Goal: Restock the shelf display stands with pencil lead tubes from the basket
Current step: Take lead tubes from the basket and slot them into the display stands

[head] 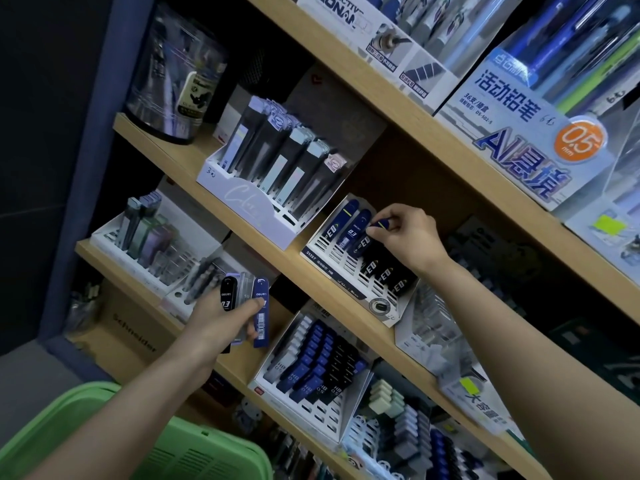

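Wooden shelves (180, 157) carry stationery displays. At a white display stand (323, 230) on the middle shelf, the right grip (408, 237) pinches a blue lead tube (381, 224) by its top, beside two standing blue ones. Lower, the left grip (221, 320) clasps a fan of tubes (260, 323), thumb across them, above the green basket (207, 455).

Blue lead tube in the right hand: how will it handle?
Likely rigid and light: the right hand holds the blue tube by fingertips alone. Glossy shell, probably slippery. Looks flat-sided, so unlikely to roll.
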{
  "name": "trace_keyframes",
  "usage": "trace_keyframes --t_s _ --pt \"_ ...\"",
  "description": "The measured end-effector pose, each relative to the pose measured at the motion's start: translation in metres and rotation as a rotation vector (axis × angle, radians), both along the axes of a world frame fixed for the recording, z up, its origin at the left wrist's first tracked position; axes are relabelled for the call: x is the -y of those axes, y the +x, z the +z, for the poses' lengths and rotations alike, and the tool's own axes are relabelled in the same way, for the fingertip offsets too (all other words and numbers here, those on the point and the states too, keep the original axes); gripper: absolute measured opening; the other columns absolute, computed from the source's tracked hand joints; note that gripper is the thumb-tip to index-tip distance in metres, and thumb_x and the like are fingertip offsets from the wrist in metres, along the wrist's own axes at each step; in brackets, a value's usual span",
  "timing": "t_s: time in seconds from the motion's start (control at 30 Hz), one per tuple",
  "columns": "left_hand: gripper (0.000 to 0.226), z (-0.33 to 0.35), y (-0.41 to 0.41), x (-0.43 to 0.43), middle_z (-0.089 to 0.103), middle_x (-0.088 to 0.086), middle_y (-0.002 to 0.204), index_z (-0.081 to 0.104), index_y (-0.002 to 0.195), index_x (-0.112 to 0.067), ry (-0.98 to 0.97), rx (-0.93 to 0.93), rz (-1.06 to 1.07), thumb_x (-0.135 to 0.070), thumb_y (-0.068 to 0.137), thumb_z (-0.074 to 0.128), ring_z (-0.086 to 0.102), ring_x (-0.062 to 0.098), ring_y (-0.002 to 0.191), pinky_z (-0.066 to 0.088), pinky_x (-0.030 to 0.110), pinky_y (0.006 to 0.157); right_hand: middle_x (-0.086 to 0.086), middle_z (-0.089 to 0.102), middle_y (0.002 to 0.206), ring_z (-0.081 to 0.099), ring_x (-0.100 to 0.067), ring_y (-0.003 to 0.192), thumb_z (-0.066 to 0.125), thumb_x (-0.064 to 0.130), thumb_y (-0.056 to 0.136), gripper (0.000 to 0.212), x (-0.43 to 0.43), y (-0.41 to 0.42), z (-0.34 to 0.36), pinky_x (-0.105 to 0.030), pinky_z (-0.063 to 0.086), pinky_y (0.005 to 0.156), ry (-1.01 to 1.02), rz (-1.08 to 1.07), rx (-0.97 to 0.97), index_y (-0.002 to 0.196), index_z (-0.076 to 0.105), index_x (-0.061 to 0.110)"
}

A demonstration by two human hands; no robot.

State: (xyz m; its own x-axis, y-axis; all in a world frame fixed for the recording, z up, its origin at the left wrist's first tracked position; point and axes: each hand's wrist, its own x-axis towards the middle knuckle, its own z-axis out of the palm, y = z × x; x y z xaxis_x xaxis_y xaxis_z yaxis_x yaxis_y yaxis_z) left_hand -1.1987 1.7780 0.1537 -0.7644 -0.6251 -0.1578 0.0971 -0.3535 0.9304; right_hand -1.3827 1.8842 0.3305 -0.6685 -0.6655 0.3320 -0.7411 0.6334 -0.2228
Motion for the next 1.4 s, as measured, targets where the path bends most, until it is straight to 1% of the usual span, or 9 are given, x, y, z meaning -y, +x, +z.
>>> trace_keyframes --t_s 0.1,0.23,0.37,0.57,0.8,0.97,1.13,1.23,1.4 --pt "0.014 0.0 0.0 -0.001 0.053 0.005 0.049 0.057 0.077 -0.003 -0.008 -0.004 -0.003 -0.005 0.091 0.057 0.053 0.015 0.049 0.049 0.032 0.064 -0.003 0.063 0.092 0.059 -0.018 0.085 0.068 0.024 0.086 0.006 0.001 -0.001 0.004 -0.029 0.05 0.071 0.083 -0.014 -0.01 0.087 0.063 0.024" --pt "0.014 0.0 0.0 -0.002 0.053 0.007 0.051 0.057 0.078 -0.004 -0.005 -0.005 -0.007 -0.005 0.091 0.057 0.053 0.016 0.049 0.049 0.028 0.06 -0.001 0.059 0.106 0.056 -0.016 0.093 0.061 0.025 0.091 0.003 0.004 -0.001 0.0 -0.027 0.046 0.076 0.165 0.003 -0.001 0.094 0.062 0.024" --pt "0.017 -0.001 0.001 -0.002 0.053 0.005 0.048 0.056 0.074 -0.005 -0.011 0.005 -0.005 -0.005 0.091 0.057 0.053 0.013 0.045 0.049 0.023 0.054 -0.005 0.058 0.11 0.052 -0.013 0.093 0.052 0.02 0.097 0.021 0.003 -0.001 -0.005 -0.024 0.043 0.082 0.129 -0.005 -0.055 0.113 0.062 0.013" --pt "0.02 0.0 0.001 -0.001 0.053 0.005 0.047 0.054 0.072 -0.005 0.003 -0.002 -0.007 -0.005 0.091 0.057 0.053 0.013 0.046 0.05 0.027 0.058 0.009 0.059 0.08 0.058 -0.008 0.079 0.076 0.016 0.078 0.015 -0.003 0.002 0.0 -0.032 0.054 0.081 -0.005 -0.02 -0.088 0.086 0.064 0.018" --pt "0.022 0.003 0.006 -0.003 0.053 0.005 0.049 0.053 0.071 -0.004 -0.017 -0.01 -0.023 -0.006 0.092 0.056 0.053 0.018 0.052 0.05 0.033 0.067 0.0 0.064 0.099 0.058 -0.02 0.098 0.073 0.019 0.081 0.01 0.005 0.003 -0.003 -0.044 0.049 0.089 0.089 -0.054 -0.075 0.08 0.063 0.023" --pt "0.018 0.006 0.013 -0.005 0.053 0.004 0.049 0.054 0.075 -0.003 -0.022 -0.021 -0.013 -0.007 0.092 0.057 0.053 0.012 0.045 0.045 0.026 0.057 -0.004 0.063 0.103 0.057 -0.025 0.102 0.07 0.017 0.083 0.008 0.007 0.007 -0.001 -0.043 0.048 0.09 0.172 -0.08 -0.085 0.088 0.064 0.019" --pt "0.019 0.009 0.021 -0.007 0.053 0.004 0.048 0.054 0.073 -0.004 -0.022 -0.034 0.001 -0.005 0.091 0.058 0.051 0.011 0.042 0.046 0.02 0.048 -0.005 0.062 0.102 0.059 -0.021 0.094 0.071 0.02 0.083 0.021 0.006 0.01 -0.003 -0.042 0.053 0.084 0.052 -0.085 -0.102 0.102 0.062 0.016" --pt "0.021 0.01 0.024 -0.007 0.052 0.007 0.049 0.054 0.07 -0.004 -0.025 -0.042 0.012 -0.004 0.091 0.058 0.05 0.012 0.042 0.046 0.018 0.045 -0.002 0.066 0.095 0.062 -0.02 0.089 0.07 0.027 0.084 0.017 0.0 0.011 -0.001 -0.041 0.054 0.08 0.053 -0.168 -0.176 0.098 0.064 0.018" --pt "0.018 0.009 0.025 -0.005 0.053 0.007 0.051 0.057 0.073 -0.004 -0.01 -0.062 0.005 -0.004 0.091 0.057 0.051 0.017 0.049 0.048 0.021 0.049 -0.002 0.065 0.099 0.06 -0.021 0.096 0.069 0.022 0.085 0.006 -0.003 0.007 0.004 -0.04 0.052 0.086 0.013 -0.161 -0.035 0.09 0.066 0.022"
